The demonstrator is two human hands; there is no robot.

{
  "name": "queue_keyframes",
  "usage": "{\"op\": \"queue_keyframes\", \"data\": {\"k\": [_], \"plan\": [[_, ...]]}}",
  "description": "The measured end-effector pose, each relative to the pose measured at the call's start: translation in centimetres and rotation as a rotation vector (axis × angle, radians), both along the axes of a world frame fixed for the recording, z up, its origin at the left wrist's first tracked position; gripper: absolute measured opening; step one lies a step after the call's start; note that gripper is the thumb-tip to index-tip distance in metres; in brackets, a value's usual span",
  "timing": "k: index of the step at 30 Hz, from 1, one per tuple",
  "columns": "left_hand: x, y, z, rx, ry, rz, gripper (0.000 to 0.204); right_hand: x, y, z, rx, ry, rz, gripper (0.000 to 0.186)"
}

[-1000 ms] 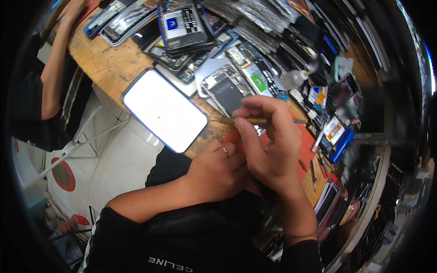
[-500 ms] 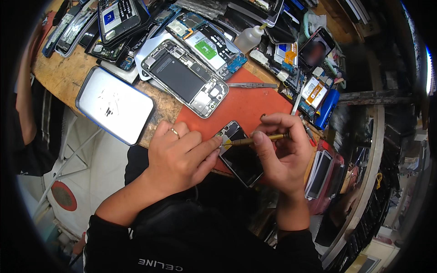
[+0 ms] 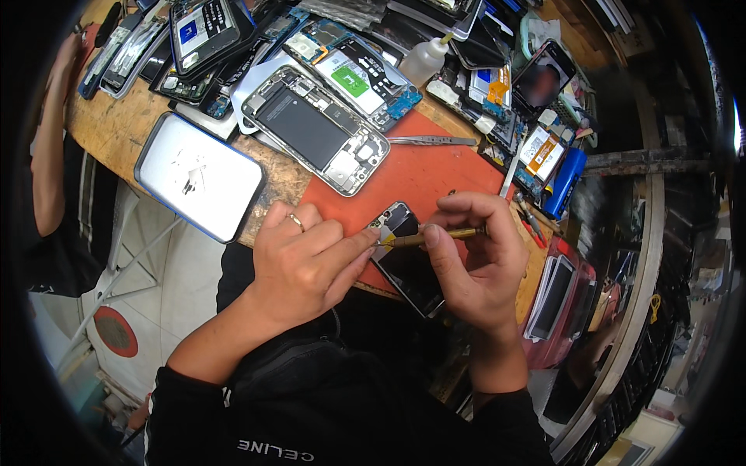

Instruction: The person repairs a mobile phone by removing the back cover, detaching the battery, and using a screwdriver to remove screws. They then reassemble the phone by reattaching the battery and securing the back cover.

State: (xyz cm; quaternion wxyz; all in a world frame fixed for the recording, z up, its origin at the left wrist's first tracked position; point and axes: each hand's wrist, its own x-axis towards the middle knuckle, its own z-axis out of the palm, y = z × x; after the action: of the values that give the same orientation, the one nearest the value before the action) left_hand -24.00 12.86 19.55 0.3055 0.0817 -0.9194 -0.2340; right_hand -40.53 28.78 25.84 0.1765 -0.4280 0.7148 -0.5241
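A dark phone screen assembly (image 3: pixel 413 277) lies slantwise at the near edge of an orange-red mat, with small metal parts and a yellow patch near its upper end. My left hand (image 3: pixel 305 252), a ring on one finger, is closed at the screen's upper left edge, index fingertip pressing there. In my right hand (image 3: pixel 483 260) a thin brass-coloured screwdriver (image 3: pixel 410 241) is pinched between thumb and fingers, lying nearly level. Its tip reaches the screen's upper end beside my left fingertip; the exact contact is too small to make out.
Beyond my hands lies an opened phone (image 3: pixel 311 128) with its battery showing. Tweezers (image 3: pixel 432 140) rest on the mat (image 3: pixel 435 172). A white tray (image 3: pixel 198 175) with tiny parts stands left. Phone parts, a squeeze bottle (image 3: pixel 424 60) and a blue cylinder (image 3: pixel 565 183) crowd around. Another person's arm (image 3: pixel 48 155) shows far left.
My right hand and the screwdriver have shifted slightly left. My left hand keeps its place on the screen's edge. The whole view has moved a little.
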Motion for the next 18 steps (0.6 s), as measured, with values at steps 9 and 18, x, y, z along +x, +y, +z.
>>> {"op": "queue_keyframes", "data": {"k": [9, 18], "plan": [[0.05, 0.03, -0.10, 0.003, -0.003, 0.002, 0.032, 0.01, 0.01, 0.07, 0.013, 0.015, -0.001, 0.029], [0.03, -0.01, -0.03, 0.021, 0.000, -0.001, 0.033, -0.13, -0.11, 0.09, -0.003, 0.076, 0.032, 0.029]]}}
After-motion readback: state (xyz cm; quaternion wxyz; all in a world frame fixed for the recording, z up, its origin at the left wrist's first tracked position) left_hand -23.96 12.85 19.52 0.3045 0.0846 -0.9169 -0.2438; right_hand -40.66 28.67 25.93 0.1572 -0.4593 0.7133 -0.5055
